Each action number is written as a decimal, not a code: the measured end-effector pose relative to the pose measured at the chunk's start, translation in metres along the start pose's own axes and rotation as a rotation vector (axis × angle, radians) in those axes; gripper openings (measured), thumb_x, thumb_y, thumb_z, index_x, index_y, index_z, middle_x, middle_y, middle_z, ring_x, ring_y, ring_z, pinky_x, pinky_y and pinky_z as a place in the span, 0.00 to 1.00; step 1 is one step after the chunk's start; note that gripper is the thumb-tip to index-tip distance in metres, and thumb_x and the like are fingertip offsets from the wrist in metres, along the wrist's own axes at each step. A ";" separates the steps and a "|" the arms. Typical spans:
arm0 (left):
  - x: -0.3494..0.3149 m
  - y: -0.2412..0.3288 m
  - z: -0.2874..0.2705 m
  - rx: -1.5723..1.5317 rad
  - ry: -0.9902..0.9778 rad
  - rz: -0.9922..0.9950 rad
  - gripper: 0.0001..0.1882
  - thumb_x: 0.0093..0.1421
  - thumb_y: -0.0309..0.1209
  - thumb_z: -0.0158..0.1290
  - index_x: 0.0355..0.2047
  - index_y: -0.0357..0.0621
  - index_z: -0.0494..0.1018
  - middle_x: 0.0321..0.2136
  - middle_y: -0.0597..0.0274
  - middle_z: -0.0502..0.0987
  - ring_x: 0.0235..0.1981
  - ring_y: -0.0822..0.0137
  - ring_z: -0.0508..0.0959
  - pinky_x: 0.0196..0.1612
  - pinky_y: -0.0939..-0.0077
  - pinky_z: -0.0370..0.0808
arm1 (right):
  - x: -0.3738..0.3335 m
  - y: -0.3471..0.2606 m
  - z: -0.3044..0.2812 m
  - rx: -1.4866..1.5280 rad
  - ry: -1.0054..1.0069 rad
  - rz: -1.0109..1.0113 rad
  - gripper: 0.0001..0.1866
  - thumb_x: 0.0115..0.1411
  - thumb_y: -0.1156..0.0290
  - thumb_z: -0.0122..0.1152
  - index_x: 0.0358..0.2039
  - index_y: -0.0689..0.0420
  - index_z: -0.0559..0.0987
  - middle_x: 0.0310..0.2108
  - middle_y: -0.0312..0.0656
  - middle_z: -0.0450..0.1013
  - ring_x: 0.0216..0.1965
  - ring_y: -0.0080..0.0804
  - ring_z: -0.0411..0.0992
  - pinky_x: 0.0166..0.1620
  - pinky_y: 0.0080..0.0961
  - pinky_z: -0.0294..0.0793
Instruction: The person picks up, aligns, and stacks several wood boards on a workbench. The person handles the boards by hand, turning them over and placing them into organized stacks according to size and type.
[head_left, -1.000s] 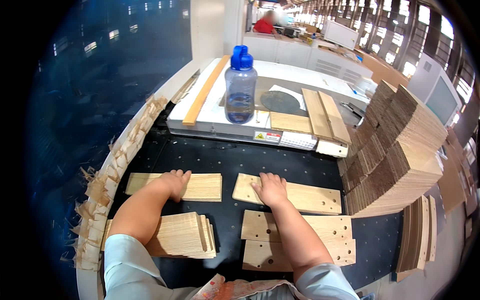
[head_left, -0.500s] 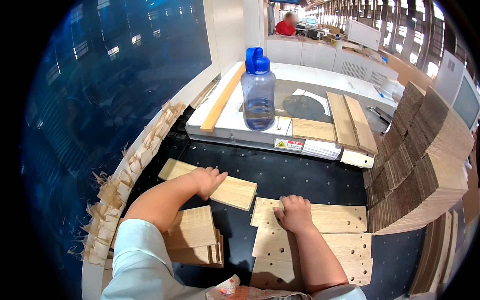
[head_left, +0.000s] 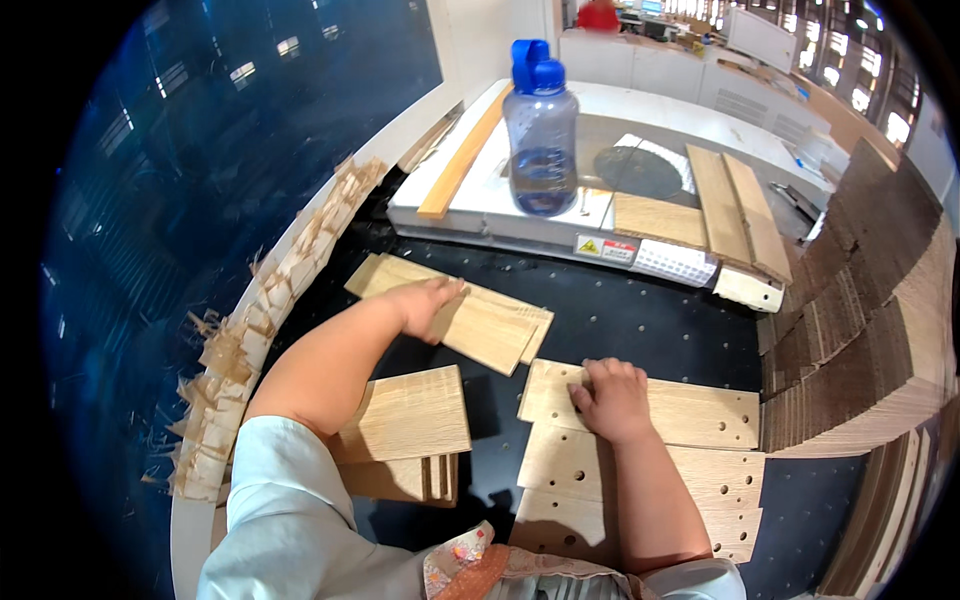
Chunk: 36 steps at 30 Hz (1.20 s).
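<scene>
Nearer you than the bottle, your left hand covers plain boards and your right hand a drilled board, presumably steadying them; whether fingers pinch cannot be told

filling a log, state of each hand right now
Left hand: on overlapping boards; grip cannot be told.
Right hand: on a drilled board; grip cannot be told.

Loose, pale blue sleeves with soft creases dress the upper arms, the left sleeve and right sleeve both ending near the elbow; forearms and hands are bare. A white-and-orange flowered cloth crosses the waist, its edge gathered.
</scene>
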<state>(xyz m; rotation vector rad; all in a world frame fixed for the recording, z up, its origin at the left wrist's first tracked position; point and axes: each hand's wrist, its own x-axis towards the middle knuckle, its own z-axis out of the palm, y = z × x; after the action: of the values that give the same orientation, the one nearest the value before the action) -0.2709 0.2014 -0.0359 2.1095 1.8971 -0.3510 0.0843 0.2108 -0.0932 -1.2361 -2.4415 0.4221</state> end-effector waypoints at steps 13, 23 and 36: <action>-0.034 0.021 -0.067 0.191 -0.048 -0.180 0.48 0.45 0.43 0.66 0.63 0.45 0.54 0.52 0.45 0.69 0.54 0.50 0.69 0.56 0.63 0.67 | 0.001 0.002 0.000 0.003 -0.012 0.013 0.22 0.55 0.56 0.58 0.47 0.55 0.76 0.45 0.41 0.71 0.51 0.39 0.65 0.58 0.40 0.56; 0.026 0.033 -0.009 0.484 -0.119 0.075 0.54 0.38 0.34 0.66 0.63 0.34 0.48 0.47 0.48 0.69 0.44 0.51 0.75 0.45 0.64 0.74 | -0.002 0.004 0.007 -0.019 0.051 -0.010 0.24 0.54 0.55 0.57 0.48 0.56 0.76 0.44 0.41 0.71 0.48 0.41 0.66 0.56 0.40 0.58; 0.076 -0.010 -0.001 0.249 0.236 -0.288 0.11 0.59 0.26 0.42 0.40 0.42 0.70 0.42 0.48 0.75 0.42 0.50 0.77 0.42 0.59 0.75 | -0.001 0.002 0.005 -0.025 0.055 -0.011 0.24 0.54 0.55 0.59 0.48 0.56 0.76 0.44 0.41 0.72 0.48 0.41 0.67 0.57 0.45 0.57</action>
<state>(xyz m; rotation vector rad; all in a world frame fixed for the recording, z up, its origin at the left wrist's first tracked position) -0.2726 0.2729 -0.0627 2.1058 2.4185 -0.4348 0.0845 0.2106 -0.0984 -1.2279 -2.4131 0.3511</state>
